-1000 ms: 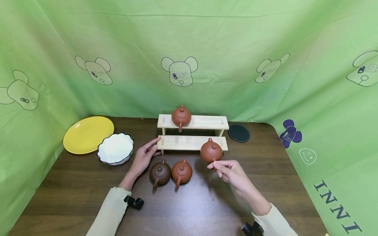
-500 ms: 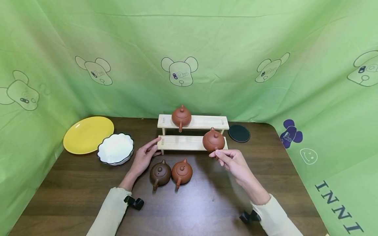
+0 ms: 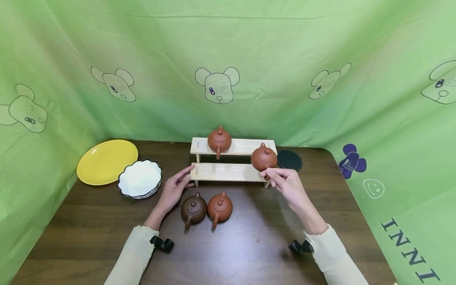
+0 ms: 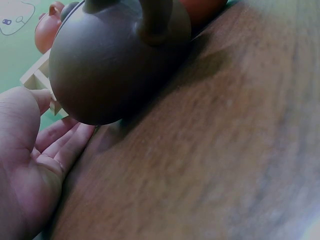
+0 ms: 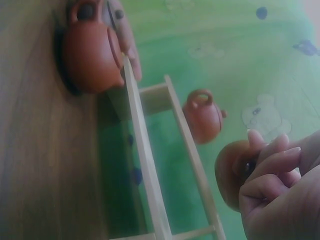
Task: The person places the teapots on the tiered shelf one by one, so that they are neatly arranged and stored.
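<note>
My right hand [image 3: 287, 187] pinches the handle of a reddish-brown clay teapot [image 3: 264, 157] and holds it up in front of the right end of a two-tier wooden shelf. In the right wrist view that teapot [image 5: 231, 172] is off the boards, partly hidden by curled fingers. With fairly straight fingers, my left hand [image 3: 173, 192] touches the left end of the lower board [image 3: 224, 172]. Another reddish teapot [image 3: 219, 141] sits on the upper board [image 3: 249, 147], towards its left. Close by my left hand, a dark brown teapot [image 3: 194, 210] and an orange-brown teapot [image 3: 219, 208] stand side by side on the table.
A yellow oval plate [image 3: 107, 162] lies at the back left, with a white scalloped bowl [image 3: 140, 179] in front of it. A dark round coaster [image 3: 290, 160] lies right of the shelf. Green printed cloth [image 3: 221, 47] encloses the wooden table [image 3: 228, 253] at the back and sides.
My right hand has raised the teapot and carried it away from me and slightly right, from the lower board's front to near the upper board. My left hand has stayed in place.
</note>
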Available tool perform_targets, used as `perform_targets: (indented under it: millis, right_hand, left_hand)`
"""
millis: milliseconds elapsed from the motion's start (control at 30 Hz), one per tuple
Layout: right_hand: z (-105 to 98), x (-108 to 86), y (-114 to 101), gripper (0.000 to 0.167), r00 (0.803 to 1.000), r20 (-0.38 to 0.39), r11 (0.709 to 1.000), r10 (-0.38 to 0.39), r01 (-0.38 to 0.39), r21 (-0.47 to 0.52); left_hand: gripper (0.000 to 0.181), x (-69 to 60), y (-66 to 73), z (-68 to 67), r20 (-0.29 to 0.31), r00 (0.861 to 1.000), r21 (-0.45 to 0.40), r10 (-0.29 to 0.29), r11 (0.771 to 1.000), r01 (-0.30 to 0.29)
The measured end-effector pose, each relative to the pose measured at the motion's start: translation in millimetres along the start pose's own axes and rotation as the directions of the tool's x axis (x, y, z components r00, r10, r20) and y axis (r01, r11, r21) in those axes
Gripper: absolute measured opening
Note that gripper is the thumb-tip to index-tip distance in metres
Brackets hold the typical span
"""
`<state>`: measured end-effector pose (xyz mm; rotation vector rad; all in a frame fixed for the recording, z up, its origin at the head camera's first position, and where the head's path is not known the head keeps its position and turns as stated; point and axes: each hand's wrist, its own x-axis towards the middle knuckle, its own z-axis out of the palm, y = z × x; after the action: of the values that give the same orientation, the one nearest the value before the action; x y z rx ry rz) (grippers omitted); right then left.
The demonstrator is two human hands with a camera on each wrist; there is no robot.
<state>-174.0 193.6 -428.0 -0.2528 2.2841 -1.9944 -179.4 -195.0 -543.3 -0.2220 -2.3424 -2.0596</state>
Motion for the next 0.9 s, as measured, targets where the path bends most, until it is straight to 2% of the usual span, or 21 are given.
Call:
perform_targets:
  millis: [167,900]
  right_hand:
    - [-2,6.2,1,0.036,0.999,0.004,0.999,-0.033,0.033,-0.005]
    - [6,38.3,4,0.038,0.999,-0.028,0.999,-0.042,0.043,0.030]
  left_hand:
    - [0.044,0.5,0.0,-0.7,-0.006,1.000,0.006,-0.003,1.000,0.003]
    - [0.044,0.4,0.3,-0.1,0.002,1.000,-0.001,-0.005,1.000,0.005]
